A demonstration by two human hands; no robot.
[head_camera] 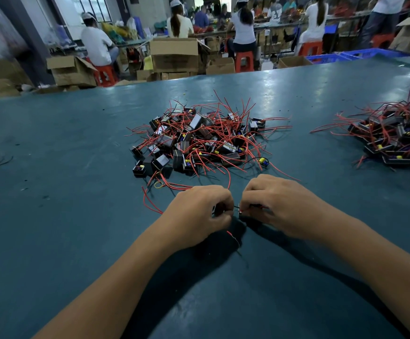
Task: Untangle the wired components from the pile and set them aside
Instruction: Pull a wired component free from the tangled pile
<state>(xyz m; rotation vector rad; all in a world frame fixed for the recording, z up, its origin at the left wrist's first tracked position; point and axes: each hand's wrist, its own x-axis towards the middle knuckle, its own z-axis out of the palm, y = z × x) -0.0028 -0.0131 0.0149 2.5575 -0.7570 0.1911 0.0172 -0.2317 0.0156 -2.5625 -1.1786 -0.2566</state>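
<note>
No text is readable; the cardboard boxes (174,55) seem unmarked.

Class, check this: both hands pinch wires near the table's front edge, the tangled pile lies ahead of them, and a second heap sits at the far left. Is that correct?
One detail is wrong. The head view shows the second heap at the far right, not the left. The left hand and right hand do pinch wires, with the tangled pile ahead of them.

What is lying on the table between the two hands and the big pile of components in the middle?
In the head view, loose red wires and a small yellow loop lie between the hands and the pile.
</note>
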